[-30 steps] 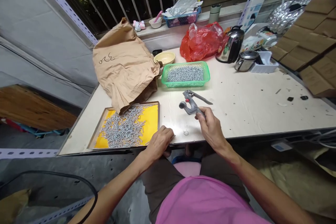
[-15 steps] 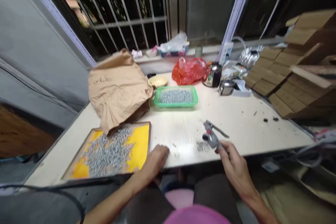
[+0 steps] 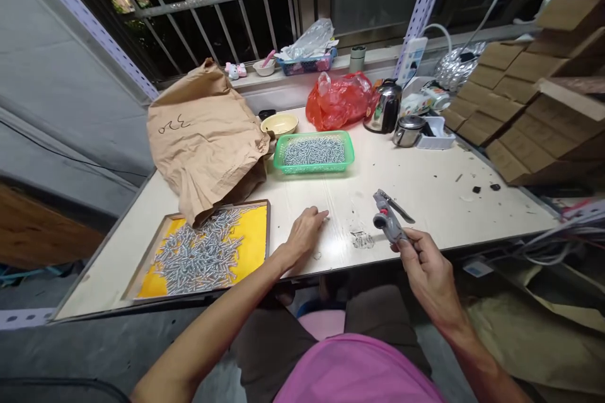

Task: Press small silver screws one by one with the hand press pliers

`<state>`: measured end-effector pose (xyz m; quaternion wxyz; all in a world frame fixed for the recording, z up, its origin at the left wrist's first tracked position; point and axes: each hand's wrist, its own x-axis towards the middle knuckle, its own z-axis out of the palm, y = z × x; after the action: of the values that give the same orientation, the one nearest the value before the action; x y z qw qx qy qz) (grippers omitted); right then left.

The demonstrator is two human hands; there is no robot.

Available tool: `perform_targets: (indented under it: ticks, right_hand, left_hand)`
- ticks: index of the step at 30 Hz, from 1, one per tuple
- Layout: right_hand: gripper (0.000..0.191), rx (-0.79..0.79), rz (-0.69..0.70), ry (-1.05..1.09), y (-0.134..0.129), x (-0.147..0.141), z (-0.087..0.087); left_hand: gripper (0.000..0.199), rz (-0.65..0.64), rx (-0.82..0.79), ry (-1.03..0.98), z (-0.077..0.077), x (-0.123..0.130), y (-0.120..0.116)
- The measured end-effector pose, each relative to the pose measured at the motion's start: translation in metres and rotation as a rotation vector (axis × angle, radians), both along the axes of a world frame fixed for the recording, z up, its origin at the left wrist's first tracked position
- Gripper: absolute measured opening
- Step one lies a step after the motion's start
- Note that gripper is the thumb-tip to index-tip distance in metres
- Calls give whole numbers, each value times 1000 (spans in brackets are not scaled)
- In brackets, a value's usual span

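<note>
My right hand (image 3: 428,264) is closed around the handle end of a grey hand tool (image 3: 391,227) with a red spot, a round dark end and a thin metal lever standing out. It holds the tool just above the table near its front edge. My left hand (image 3: 306,233) lies low over the table, fingers bent and tips together at the surface; anything small between them is hidden. To its left, a shallow tray with a yellow bottom (image 3: 255,236) bears a heap of small metal screw-like pieces (image 3: 198,258). More such pieces (image 3: 314,151) fill a green plastic basket (image 3: 350,154).
A brown paper sack (image 3: 203,138) leans over the tray's back edge. Behind the basket are a cream bowl (image 3: 286,123), a red plastic bag (image 3: 338,104), a steel kettle (image 3: 385,107) and a lidded metal pot (image 3: 409,131). Stacked cardboard boxes (image 3: 524,107) stand at right.
My left hand has moved forward and right from beside the tray, over where a small piece lay. My right hand still holds the grey tool. The camera has tilted down.
</note>
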<state>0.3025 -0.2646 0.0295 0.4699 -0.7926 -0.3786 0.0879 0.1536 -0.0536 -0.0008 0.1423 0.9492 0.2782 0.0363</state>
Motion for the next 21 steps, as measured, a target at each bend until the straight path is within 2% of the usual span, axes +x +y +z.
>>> perform_targets:
  ticks: [3, 6, 10, 14, 17, 19, 21]
  right_hand:
    - [33, 10, -22, 12, -5, 2, 4]
    - [33, 14, -46, 26, -14, 5, 2]
    - [33, 3, -81, 16, -22, 10, -5]
    - [35, 1, -97, 11, -24, 15, -17]
    - [33, 32, -59, -13, -21, 19, -29]
    - [30, 42, -2, -43, -16, 21, -36]
    - [29, 47, 60, -67, -7, 20, -40]
  left_hand:
    - [29, -94, 47, 64, -5, 30, 9]
    - [28, -62, 70, 103, -9, 45, 16]
    - [25, 37, 41, 124, -12, 49, 19]
    - [24, 43, 61, 119, -11, 46, 20]
    - [21, 87, 75, -1, 5, 51, 37]
    - [20, 131, 119, -140, 29, 61, 58]
    - [18, 184, 162, -288, 60, 72, 83]
